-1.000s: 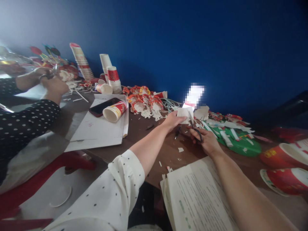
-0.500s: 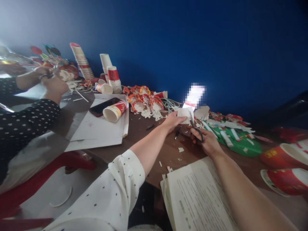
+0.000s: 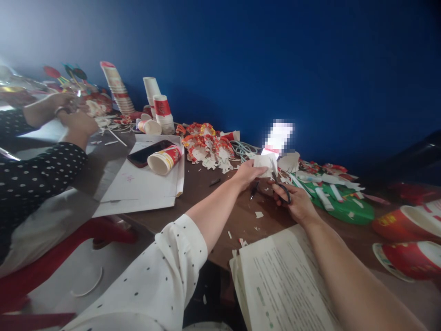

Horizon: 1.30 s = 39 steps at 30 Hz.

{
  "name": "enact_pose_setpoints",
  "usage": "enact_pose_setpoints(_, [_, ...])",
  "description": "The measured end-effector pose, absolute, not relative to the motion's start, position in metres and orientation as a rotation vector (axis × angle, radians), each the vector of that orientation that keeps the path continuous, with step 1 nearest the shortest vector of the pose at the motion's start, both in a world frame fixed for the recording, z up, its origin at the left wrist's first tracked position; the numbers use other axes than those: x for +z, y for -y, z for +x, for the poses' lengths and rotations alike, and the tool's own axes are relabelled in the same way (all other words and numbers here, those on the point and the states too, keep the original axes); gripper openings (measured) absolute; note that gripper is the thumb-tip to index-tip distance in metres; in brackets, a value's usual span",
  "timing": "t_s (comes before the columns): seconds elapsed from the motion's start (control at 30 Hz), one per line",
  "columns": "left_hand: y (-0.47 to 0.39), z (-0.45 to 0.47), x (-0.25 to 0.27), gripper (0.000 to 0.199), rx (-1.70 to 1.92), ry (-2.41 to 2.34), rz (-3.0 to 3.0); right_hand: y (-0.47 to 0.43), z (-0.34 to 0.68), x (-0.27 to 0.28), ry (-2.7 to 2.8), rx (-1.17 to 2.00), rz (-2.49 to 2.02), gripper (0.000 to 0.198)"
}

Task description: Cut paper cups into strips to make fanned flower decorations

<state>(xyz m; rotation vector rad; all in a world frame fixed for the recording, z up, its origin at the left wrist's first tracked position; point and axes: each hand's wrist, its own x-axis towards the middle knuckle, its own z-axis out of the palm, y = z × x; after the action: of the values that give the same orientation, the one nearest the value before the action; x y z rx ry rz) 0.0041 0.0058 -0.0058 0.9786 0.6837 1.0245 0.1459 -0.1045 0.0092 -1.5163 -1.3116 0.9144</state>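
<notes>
My left hand (image 3: 248, 173) pinches a piece of white paper (image 3: 264, 163), likely cut from a cup, above the brown table (image 3: 220, 204). My right hand (image 3: 299, 201) grips a pair of black-handled scissors (image 3: 284, 194), its fingers around the handles. The scissor blades point up at the paper's right edge; whether they are parted is too small to tell. Below the hands lie a dark pen (image 3: 254, 191) and small paper scraps (image 3: 259, 214). Red and white cut paper pieces (image 3: 210, 146) are heaped to the left of my left hand.
Stacked paper cups (image 3: 163, 112) stand at the back left. A cup (image 3: 165, 160) lies by a phone (image 3: 144, 154) on a white board (image 3: 138, 195). Printed sheets (image 3: 279, 276) lie in front. Red cups (image 3: 409, 259) and a green disc (image 3: 354, 209) are right. A co-worker's hands (image 3: 77, 122) work at left.
My hands, the paper and the scissors look almost unmoved. The co-worker's hands at the left have shifted slightly.
</notes>
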Motion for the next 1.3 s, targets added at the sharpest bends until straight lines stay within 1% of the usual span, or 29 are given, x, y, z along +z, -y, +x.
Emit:
enact_pose_setpoints(0.63, [-0.0084, 0.0058, -0.0087, 0.035, 1.029, -0.713, 0.958, 0.1055, 0.1415, 0.0135, 1.339, 0.854, -1.552, 0.059])
enact_pose_setpoints(0.97, [-0.0073, 0.0057, -0.0083, 0.032, 1.028, -0.691, 0.937, 0.1053, 0.1416, 0.0119, 1.388, 0.798, -1.568, 0.054])
enact_pose_setpoints(1.3, [-0.0083, 0.0041, -0.0085, 0.038, 1.008, -0.695, 0.952, 0.1054, 0.1414, 0.0138, 1.395, 0.826, -1.567, 0.055])
